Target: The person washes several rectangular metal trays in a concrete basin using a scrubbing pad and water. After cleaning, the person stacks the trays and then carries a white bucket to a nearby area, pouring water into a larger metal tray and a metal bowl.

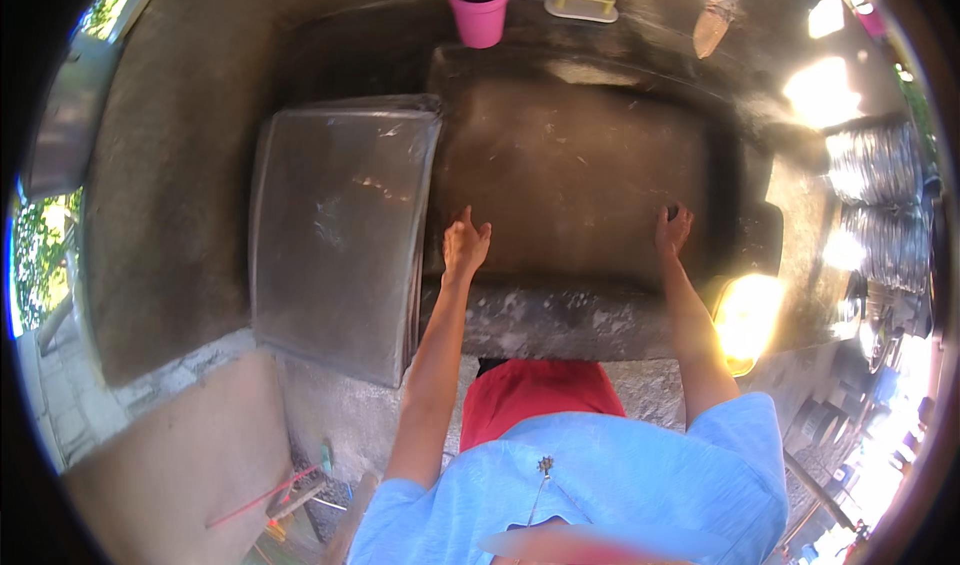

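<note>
Before me lies a flat, brown rectangular surface (pixel 570 167) within a dark-edged area of the worktop. Over its left side is my left hand (pixel 465 246), fingers apart, with nothing visible in it. My right hand (pixel 676 229) is over the right side with its fingers curled. A dark spot shows between its thumb and fingers; whether that is a small object or a shadowed gap, I cannot tell. Whether either hand touches the surface is also unclear. A stack of thin grey rectangular sheets (pixel 341 242) lies to the left of my left hand.
At the far edge stand a pink plastic pot (pixel 478 9) and a float with a yellow handle (pixel 581 6). A pointed trowel-like tool (pixel 714 24) lies farther right. A yellow container (pixel 744 325) sits by my right forearm. Coils of shiny wire (pixel 877 205) are at the right.
</note>
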Tool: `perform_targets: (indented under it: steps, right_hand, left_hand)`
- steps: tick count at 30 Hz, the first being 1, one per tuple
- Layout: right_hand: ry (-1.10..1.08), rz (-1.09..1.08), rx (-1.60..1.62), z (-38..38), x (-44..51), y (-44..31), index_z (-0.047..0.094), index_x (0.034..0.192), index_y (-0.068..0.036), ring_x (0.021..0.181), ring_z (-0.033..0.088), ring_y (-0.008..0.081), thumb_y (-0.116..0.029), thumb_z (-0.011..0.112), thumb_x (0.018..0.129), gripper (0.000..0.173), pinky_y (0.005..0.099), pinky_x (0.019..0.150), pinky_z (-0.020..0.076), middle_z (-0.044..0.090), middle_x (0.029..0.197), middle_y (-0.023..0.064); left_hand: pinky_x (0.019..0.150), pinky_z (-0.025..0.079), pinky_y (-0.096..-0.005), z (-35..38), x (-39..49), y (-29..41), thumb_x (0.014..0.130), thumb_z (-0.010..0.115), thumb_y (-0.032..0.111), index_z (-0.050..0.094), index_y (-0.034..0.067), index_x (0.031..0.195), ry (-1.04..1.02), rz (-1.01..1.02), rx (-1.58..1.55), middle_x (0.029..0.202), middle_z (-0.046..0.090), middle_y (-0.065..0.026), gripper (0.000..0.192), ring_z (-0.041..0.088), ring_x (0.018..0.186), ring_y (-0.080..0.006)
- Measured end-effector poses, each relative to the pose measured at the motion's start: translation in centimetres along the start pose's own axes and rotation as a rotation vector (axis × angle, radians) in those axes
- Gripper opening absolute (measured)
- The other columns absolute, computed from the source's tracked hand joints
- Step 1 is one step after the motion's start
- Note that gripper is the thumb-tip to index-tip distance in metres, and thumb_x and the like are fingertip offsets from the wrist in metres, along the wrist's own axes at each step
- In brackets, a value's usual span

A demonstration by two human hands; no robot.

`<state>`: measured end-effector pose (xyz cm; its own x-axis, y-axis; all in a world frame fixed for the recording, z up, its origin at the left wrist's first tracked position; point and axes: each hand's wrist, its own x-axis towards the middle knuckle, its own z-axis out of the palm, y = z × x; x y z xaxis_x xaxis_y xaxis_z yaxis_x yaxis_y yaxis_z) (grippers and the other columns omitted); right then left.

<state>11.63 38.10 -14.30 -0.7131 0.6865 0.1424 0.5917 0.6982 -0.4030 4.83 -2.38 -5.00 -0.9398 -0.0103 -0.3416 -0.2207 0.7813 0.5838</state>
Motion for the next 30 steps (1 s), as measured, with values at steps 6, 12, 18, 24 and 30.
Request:
perform_targets:
  steps: [6,12,18,24,30]
  right_hand:
    - [-0.147,-0.187,-0.472,6.8,1.6,9.8,0.049,0.107,0.000,0.099,0.048,0.0380,-0.019,0.056,0.079,0.034,0.0426,0.084,0.0413,0.049,0.104,0.0220]
    - [-0.087,-0.010,-0.275,6.4,1.6,6.9,0.050,0.102,-0.004,0.096,0.049,0.0377,-0.020,0.047,0.084,0.024,0.0412,0.081,0.0420,0.049,0.101,0.0212]
    - [-0.151,0.399,0.297,6.9,1.5,3.7,0.047,0.107,-0.004,0.093,0.051,0.0342,-0.017,0.043,0.087,0.024,0.0391,0.079,0.0418,0.050,0.101,0.0206]
    - [-0.555,-0.152,0.641,11.8,-5.2,-1.5,0.045,0.114,0.000,0.094,0.051,0.0275,-0.024,0.040,0.089,0.034,0.0378,0.081,0.0413,0.051,0.106,0.0176]
    - [-0.397,-0.648,0.174,10.7,-12.0,-23.3,0.048,0.113,-0.001,0.100,0.049,0.0303,-0.016,0.048,0.078,0.038,0.0404,0.087,0.0395,0.050,0.107,0.0185]
  left_hand:
    - [0.092,0.039,-0.0423,8.7,7.0,-1.8,0.071,0.066,0.019,0.040,-0.001,0.118,-0.045,-0.115,0.277,0.120,0.039,-0.0238,0.057,0.039,0.115,-0.0365]
    - [0.084,0.043,-0.0431,9.4,8.1,-3.5,0.072,0.063,0.012,0.045,-0.002,0.112,0.168,-0.100,0.264,0.110,0.048,-0.0244,0.046,0.050,0.102,-0.0383]
    - [0.074,0.047,-0.0435,8.2,8.7,-3.1,0.079,0.054,0.017,0.059,-0.004,0.095,-0.085,-0.256,0.378,0.092,0.059,-0.0240,0.027,0.057,0.089,-0.0388]
    - [0.074,0.044,-0.0416,6.8,8.3,-3.1,0.087,0.042,0.039,0.060,-0.006,0.090,-0.002,-0.273,-0.044,0.086,0.061,-0.0225,0.048,0.058,0.087,-0.0355]
    - [0.073,0.041,-0.0367,5.9,7.7,-2.9,0.086,0.040,0.051,0.059,-0.005,0.086,0.027,-0.310,-0.366,0.080,0.060,-0.0204,0.060,0.058,0.081,-0.0291]
